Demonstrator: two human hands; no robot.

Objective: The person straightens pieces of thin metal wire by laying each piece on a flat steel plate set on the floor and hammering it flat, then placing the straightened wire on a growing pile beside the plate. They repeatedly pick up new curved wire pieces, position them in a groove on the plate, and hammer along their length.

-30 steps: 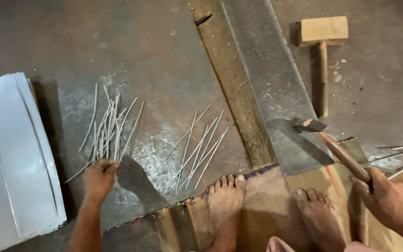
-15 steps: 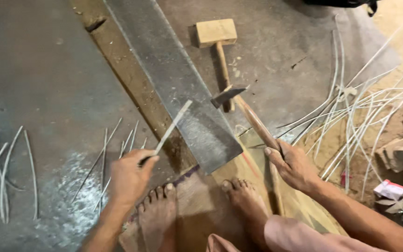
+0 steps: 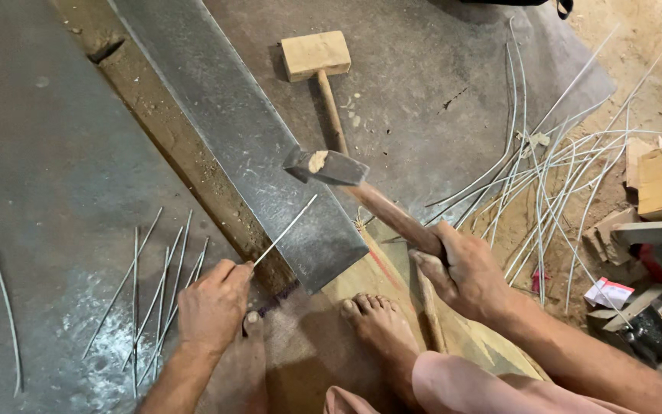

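My left hand (image 3: 212, 307) pinches one end of a thin metal rod (image 3: 285, 230); the rod's far end rests on a long grey steel beam (image 3: 231, 130) that runs diagonally across the floor. In my right hand (image 3: 465, 272) I grip the wooden handle of a steel-headed hammer (image 3: 327, 166), and its head hangs just above the beam, close to the rod's tip. My bare feet (image 3: 381, 326) rest on a brown mat at the beam's near end.
A wooden mallet (image 3: 319, 65) lies past the beam. Several short cut rods (image 3: 158, 295) lie on the metal sheet to the left. A tangle of long wires (image 3: 553, 184) spreads at right beside wooden blocks and a cardboard box (image 3: 660, 180).
My left hand picked a rod from the pile on the left and brought it onto the beam. The right hand swung the hammer over the beam. The view shifted right.
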